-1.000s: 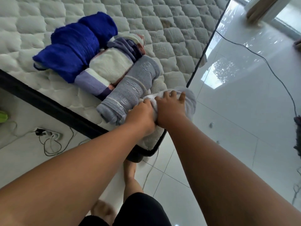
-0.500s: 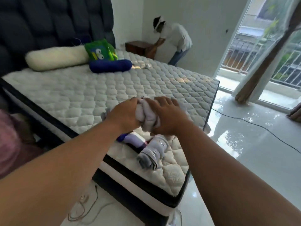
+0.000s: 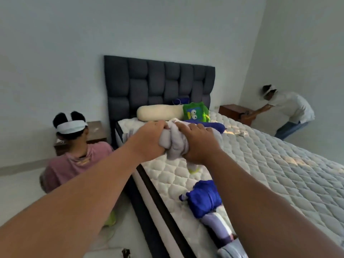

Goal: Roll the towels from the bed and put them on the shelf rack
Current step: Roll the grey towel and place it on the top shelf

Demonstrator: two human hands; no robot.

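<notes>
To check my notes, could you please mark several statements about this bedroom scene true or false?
1. Both the left hand and the right hand grip the pale grey rolled towel. True.
2. The royal-blue rolled towel lies on the floor. False: it lies on the quilted white mattress.
3. The cream bolster pillow lies before the dark padded headboard. True.
4. The person in the pink shirt stands on the mattress. False: that person is low down beside it.

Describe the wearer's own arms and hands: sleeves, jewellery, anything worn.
The left arm and right arm are bare up to the frame edge: no sleeves, watch or bracelets. The left hand and right hand are ungloved, with no rings visible.
</notes>
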